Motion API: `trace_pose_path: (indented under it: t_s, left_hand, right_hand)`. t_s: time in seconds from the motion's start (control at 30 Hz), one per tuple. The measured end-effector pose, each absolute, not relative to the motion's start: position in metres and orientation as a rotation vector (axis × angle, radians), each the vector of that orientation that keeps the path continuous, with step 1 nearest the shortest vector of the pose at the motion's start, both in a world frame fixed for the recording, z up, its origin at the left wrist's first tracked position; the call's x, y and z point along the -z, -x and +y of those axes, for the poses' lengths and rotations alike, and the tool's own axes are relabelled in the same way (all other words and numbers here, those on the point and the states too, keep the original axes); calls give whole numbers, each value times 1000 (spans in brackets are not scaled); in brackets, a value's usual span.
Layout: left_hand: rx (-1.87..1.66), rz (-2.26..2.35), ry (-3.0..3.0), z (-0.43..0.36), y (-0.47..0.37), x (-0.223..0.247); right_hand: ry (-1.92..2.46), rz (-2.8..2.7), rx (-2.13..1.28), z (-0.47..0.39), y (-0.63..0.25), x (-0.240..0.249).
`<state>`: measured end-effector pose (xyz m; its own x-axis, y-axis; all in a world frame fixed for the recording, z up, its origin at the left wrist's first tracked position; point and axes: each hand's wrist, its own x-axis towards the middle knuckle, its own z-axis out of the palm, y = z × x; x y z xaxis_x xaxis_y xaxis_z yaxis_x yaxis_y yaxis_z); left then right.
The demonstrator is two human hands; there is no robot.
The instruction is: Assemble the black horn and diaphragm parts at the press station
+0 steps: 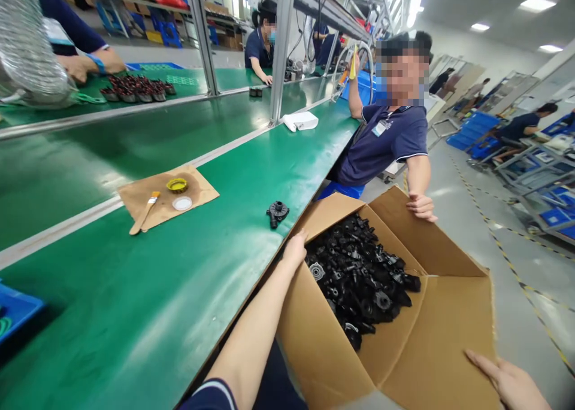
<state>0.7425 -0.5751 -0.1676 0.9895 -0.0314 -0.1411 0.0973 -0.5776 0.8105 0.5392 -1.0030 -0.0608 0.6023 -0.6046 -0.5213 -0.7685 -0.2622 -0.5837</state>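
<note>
A large open cardboard box [332,344] stands tilted beside the bench edge, its flaps spread. Inside lies a heap of black plastic parts [363,272], a few with pale rings. My left hand [295,249] is closed over the box's edge on the bench side. At the lower right, my right hand [507,377] grips the outer edge of a near flap, partly cut off by the picture's border. One black pump housing [277,212] sits alone on the green bench, a little beyond my left hand.
A co-worker [381,140] at the box's far side has a hand [421,206] on another flap. On the green bench [202,290], brown cardboard [202,185] carries a brush [146,209] and yellow-filled tin [176,185]. Blue tray [20,308] at left; metal post [282,51] beyond.
</note>
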Motion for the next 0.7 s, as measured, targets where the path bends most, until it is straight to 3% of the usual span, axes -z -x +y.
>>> trace_pose_path:
  t_s: [0.2, 0.53, 0.7]
  left_hand:
    - [133, 187, -2171, -552, -740, 196]
    - [83, 191, -2222, -545, -717, 216]
    - [116, 183, -2327, -545, -710, 208]
  right_hand:
    - [2216, 983, -281, -962, -591, 40]
    - [2323, 858, -290, -980, -609, 37]
    - [2479, 832, 4, -980, -605, 32]
